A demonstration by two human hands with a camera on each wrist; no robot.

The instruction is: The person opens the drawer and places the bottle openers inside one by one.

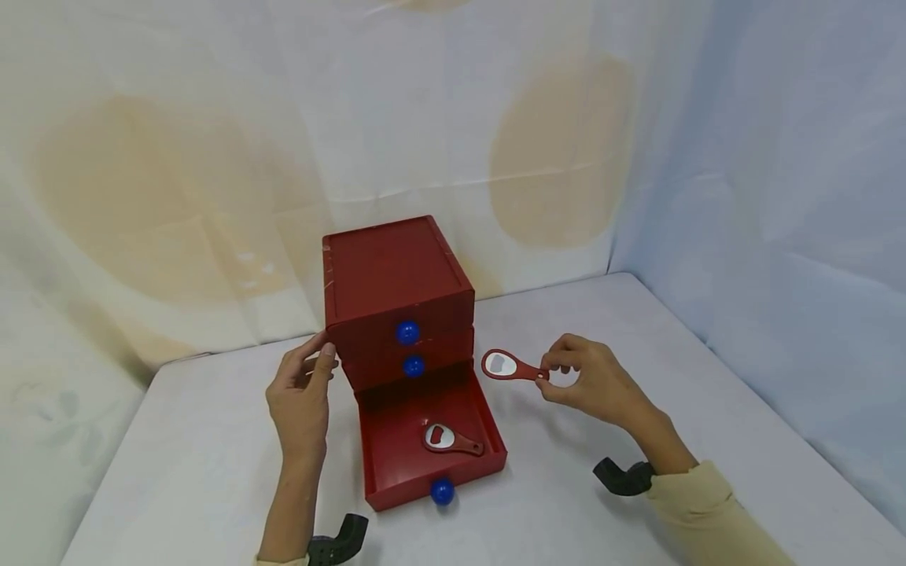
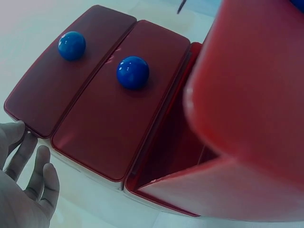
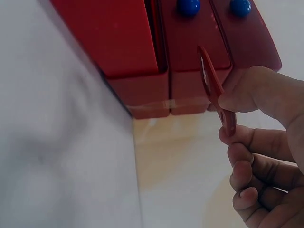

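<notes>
Head view: right hand (image 1: 591,381) pinches bottle opener (image 1: 508,366); left hand (image 1: 300,397) touches drawer chest (image 1: 396,295)

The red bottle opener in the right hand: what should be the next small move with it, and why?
Probably carry the red bottle opener left and down over the open bottom drawer and lay it inside. The right hand pinches it by the handle, in the air beside the chest. That drawer already holds a second opener with bare floor around it, and the left hand touches the chest.

open bottom drawer (image 1: 396,440) reachable from above, bottle opener (image 1: 451,441) inside, red cabinet (image 1: 396,291) blocking behind
</notes>
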